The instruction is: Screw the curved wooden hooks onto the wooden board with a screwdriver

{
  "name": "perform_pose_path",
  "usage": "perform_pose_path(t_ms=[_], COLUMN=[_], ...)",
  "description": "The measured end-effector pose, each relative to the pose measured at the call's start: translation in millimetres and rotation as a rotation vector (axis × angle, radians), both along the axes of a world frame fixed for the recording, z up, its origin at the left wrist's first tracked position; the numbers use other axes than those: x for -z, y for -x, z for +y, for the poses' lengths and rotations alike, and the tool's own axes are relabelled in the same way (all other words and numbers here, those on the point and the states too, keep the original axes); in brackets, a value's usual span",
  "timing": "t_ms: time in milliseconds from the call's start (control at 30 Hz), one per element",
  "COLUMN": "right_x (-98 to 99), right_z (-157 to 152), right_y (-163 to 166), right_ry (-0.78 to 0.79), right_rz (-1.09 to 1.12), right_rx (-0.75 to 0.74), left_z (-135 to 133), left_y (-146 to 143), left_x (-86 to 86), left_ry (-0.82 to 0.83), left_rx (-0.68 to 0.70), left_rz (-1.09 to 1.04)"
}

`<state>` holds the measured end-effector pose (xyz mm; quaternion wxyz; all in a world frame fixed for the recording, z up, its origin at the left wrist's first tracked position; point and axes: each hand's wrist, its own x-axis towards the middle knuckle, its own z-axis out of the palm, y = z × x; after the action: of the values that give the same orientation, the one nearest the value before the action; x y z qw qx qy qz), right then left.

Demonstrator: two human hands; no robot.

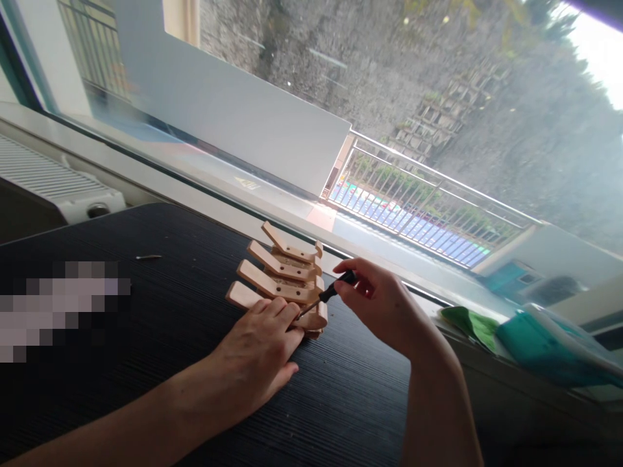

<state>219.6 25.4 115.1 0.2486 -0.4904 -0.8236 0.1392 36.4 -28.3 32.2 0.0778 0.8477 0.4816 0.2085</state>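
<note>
Black tabletop (341,402) beside a window (311,84), a wooden hook rack (292,271) between two working hands.
Well left of the grip lies a small thin piece (148,257); the left hand (263,337) clasps the rack's near end, fingers close together; the rack looks light, stiff and smooth, probably best held by its solid base rather than its projecting pegs; the right hand (382,305) pinches the black handle of a screwdriver (337,287), shaft slanting toward the left fingers; right of the grip sit a green cloth (470,324) and teal box (535,344); no brand or writing is readable.
</note>
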Motion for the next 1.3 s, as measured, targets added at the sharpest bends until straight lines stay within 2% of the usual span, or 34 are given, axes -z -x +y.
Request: perform_pose_path(t_ms=[267,500,633,767,900,1133,1300], right_x=[5.1,6.8,-7.3,-25.6,-33.0,-38.6,-49.7], right_z=[5,5,-5,-16,-16,0,-6], right_y=[-3,6,8,12,23,44,70], right_ry=[0.131,0.054,0.035,0.045,-0.025,-0.039,-0.038], right_rz=[0.063,0.022,-0.162,-0.419,-0.622,-0.69,-0.825], right_rx=[-0.011,0.015,-0.003,-0.125,-0.196,-0.335,-0.408], left_z=[1,0,-3,-8,-12,-13,-14], left_y=[-1,0,0,-4,-7,-9,-14], left_x=[-0.9,-4.0,-8.4,-9.9,-7.1,4.2,5.4], left_ry=[-0.005,0.016,0.069,0.095,0.071,-0.019,-0.027], left_rx=[-0.004,0.001,-0.009,-0.023,-0.015,0.005,0.0], left_rz=[0.023,0.018,0.042,0.1,0.188,0.246,0.366])
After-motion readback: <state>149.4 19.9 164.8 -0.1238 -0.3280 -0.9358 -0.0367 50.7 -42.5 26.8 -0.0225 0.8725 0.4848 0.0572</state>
